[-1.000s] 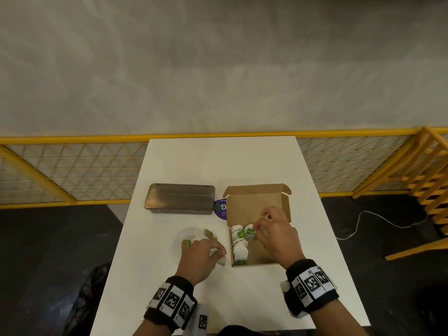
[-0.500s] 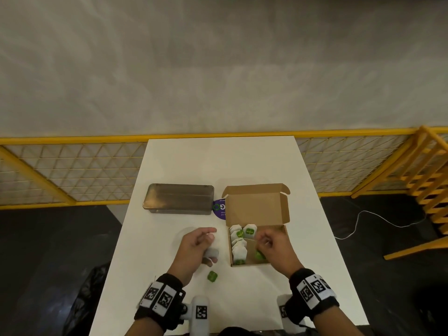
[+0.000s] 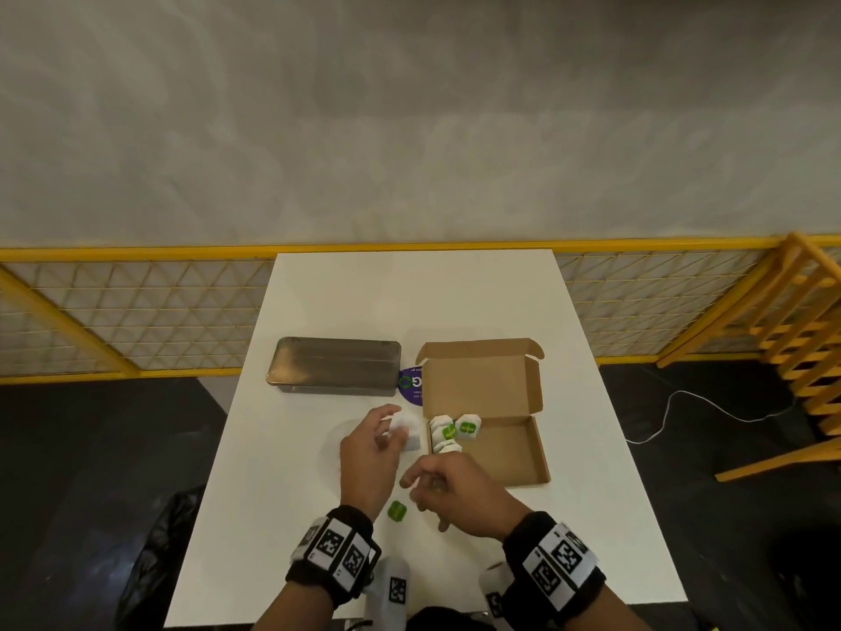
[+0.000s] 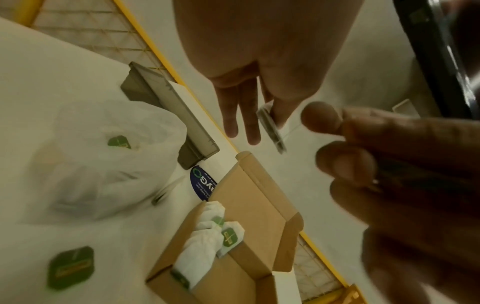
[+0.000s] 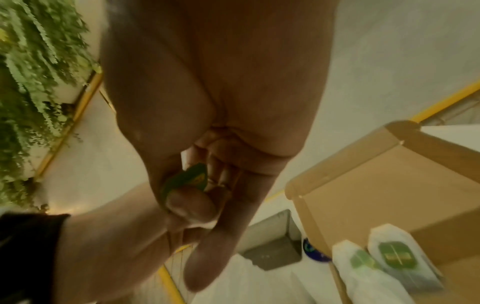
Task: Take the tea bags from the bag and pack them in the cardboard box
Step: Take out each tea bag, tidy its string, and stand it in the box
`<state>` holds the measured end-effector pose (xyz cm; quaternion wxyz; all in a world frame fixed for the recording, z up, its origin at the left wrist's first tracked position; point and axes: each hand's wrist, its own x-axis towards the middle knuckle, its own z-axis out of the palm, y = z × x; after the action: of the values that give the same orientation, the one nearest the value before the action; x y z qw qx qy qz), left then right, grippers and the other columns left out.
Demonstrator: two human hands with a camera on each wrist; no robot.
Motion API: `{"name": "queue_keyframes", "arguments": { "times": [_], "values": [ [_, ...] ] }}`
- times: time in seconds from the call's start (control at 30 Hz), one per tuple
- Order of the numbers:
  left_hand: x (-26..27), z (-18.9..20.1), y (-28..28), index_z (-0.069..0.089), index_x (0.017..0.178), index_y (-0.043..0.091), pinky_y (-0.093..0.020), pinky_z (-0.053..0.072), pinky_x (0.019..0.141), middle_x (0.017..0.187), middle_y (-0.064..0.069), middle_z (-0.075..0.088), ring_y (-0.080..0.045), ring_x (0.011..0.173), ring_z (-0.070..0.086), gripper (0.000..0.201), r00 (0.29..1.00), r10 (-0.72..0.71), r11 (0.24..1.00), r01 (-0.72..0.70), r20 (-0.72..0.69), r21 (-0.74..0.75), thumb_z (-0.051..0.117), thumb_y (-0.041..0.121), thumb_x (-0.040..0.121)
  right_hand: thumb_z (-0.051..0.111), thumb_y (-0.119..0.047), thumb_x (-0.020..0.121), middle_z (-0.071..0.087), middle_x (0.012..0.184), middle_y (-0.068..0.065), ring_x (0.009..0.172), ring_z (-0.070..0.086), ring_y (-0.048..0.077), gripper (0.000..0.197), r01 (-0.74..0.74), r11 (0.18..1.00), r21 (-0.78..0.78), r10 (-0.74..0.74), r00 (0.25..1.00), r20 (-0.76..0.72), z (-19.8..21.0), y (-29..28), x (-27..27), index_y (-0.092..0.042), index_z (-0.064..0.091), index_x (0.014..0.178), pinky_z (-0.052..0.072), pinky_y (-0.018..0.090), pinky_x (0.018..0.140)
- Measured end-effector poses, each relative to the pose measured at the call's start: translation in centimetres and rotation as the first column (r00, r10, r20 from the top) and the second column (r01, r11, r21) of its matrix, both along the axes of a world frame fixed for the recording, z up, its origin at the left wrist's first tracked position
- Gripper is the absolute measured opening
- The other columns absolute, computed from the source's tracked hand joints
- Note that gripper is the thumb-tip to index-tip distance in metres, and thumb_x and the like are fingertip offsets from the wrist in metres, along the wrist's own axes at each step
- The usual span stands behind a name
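Your left hand (image 3: pixel 369 453), centre of head view: fingers pinch tea bag (image 3: pixel 406 428) above clear plastic bag (image 4: pixel 103 156), just left of cardboard box (image 3: pixel 514 453). Your right hand (image 3: pixel 455 491), lower centre: fingers curled, thumb pinching green tag (image 5: pixel 188 179). Box open on white bench (image 3: pixel 409 293); packed tea bags (image 3: pixel 450 432) along its left wall. Loose green tag (image 3: pixel 397 511) on bench between your wrists. Metal tin (image 3: pixel 334 366) upper left of box.

Pale wall (image 3: pixel 409 129), yellow mesh railing (image 3: pixel 136 307), dark floor (image 3: pixel 91 471).
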<state>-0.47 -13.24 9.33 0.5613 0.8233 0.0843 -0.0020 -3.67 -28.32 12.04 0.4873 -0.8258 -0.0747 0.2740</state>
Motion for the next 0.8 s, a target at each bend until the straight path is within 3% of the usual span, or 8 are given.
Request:
{"name": "queue_keyframes", "arguments": {
  "times": [0.07, 0.17, 0.23, 0.37, 0.47, 0.57, 0.67, 0.8],
  "values": [
    [-0.2, -0.3, 0.1, 0.064, 0.11, 0.026, -0.021, 0.055, 0.077, 0.095, 0.006, 0.071, -0.008, 0.083, 0.068, 0.022, 0.997, -0.071, 0.996, 0.07, 0.013, 0.063, 0.064, 0.015, 0.091, 0.056, -0.016, 0.095, 0.058, 0.084, -0.01, 0.078, 0.065, 0.024, 0.021, -0.031, 0.999, -0.032, 0.031, 0.999, 0.013, 0.9, -0.5, 0.5, -0.019, 0.068, 0.112, 0.06, 0.034, 0.057],
    [-0.7, -0.4, 0.3, 0.063, 0.114, 0.025, -0.007, 0.048, 0.071, 0.092, 0.01, 0.068, -0.005, 0.082, 0.065, 0.024, 0.991, -0.133, 0.986, 0.132, 0.007, 0.102, 0.062, 0.014, 0.092, 0.051, -0.01, 0.098, 0.056, 0.095, -0.006, 0.083, 0.063, 0.022, 0.029, -0.09, 0.991, -0.102, 0.093, 0.995, 0.027, 1.9, -1.4, 1.2, -0.021, 0.063, 0.122, 0.059, 0.027, 0.059],
    [-1.0, -0.3, 0.3, 0.062, 0.114, 0.025, -0.007, 0.048, 0.069, 0.089, 0.013, 0.067, -0.005, 0.081, 0.065, 0.024, 0.985, -0.17, 0.98, 0.167, 0.017, 0.106, 0.062, 0.015, 0.093, 0.054, -0.01, 0.096, 0.059, 0.098, -0.001, 0.081, 0.062, 0.019, 0.034, -0.095, 0.984, -0.151, 0.104, 0.993, 0.055, 2.1, -1.8, 1.5, -0.024, 0.06, 0.126, 0.056, 0.024, 0.062],
    [-1.3, -0.4, 0.1, 0.062, 0.115, 0.026, -0.018, 0.054, 0.076, 0.088, 0.011, 0.07, -0.004, 0.082, 0.065, 0.025, 0.978, -0.208, 0.973, 0.206, 0.009, 0.104, 0.064, 0.017, 0.092, 0.074, -0.016, 0.083, 0.06, 0.081, -0.014, 0.073, 0.056, 0.002, 0.046, 0.02, 0.984, -0.177, 0.009, 0.987, 0.163, 1.8, -2.2, 1.9, -0.03, 0.055, 0.123, 0.042, 0.01, 0.062],
    [-1.3, -0.6, -0.1, 0.061, 0.114, 0.029, -0.024, 0.056, 0.08, 0.09, 0.011, 0.072, -0.004, 0.083, 0.068, 0.029, 0.978, -0.208, 0.975, 0.209, -0.018, 0.076, 0.064, 0.013, 0.09, 0.081, -0.02, 0.077, 0.064, 0.08, -0.008, 0.07, 0.059, 0.005, 0.035, 0.134, 0.988, -0.077, -0.12, 0.979, 0.167, 1.3, -2.1, 1.9, -0.032, 0.06, 0.103, 0.047, 0.016, 0.064],
    [-1.5, -0.5, -0.5, 0.059, 0.111, 0.032, -0.023, 0.057, 0.075, 0.09, 0.01, 0.075, -0.004, 0.083, 0.07, 0.028, 0.97, -0.241, 0.97, 0.241, -0.018, -0.017, 0.061, 0.011, 0.093, 0.08, -0.017, 0.078, 0.069, 0.084, -0.002, 0.078, 0.065, 0.015, 0.024, 0.25, 0.965, 0.082, -0.26, 0.954, 0.151, 0.5, -1.9, 1.9, -0.038, 0.067, 0.082, 0.058, 0.032, 0.074],
    [-1.9, -0.1, -0.8, 0.059, 0.111, 0.028, -0.013, 0.051, 0.069, 0.088, 0.008, 0.075, -0.003, 0.082, 0.07, 0.024, 0.962, -0.272, 0.961, 0.272, 0.008, -0.043, 0.057, 0.01, 0.095, 0.074, -0.009, 0.083, 0.068, 0.086, -0.007, 0.087, 0.064, 0.018, 0.036, 0.3, 0.941, 0.157, -0.318, 0.941, 0.112, 0.1, -1.8, 1.8, -0.044, 0.071, 0.077, 0.057, 0.034, 0.081],
    [-2.0, 0.3, -1.1, 0.059, 0.115, 0.018, -0.019, 0.051, 0.07, 0.078, 0.005, 0.074, -0.006, 0.077, 0.069, 0.032, 0.96, -0.277, 0.947, 0.263, -0.051, -0.187, 0.052, -0.005, 0.093, 0.07, 0.0, 0.084, 0.071, 0.089, -0.005, 0.087, 0.068, 0.015, 0.026, 0.402, 0.88, 0.255, -0.423, 0.906, 0.031, -0.1, -1.9, 2.0, -0.026, 0.075, 0.083, 0.058, 0.032, 0.081]
  ]
}}
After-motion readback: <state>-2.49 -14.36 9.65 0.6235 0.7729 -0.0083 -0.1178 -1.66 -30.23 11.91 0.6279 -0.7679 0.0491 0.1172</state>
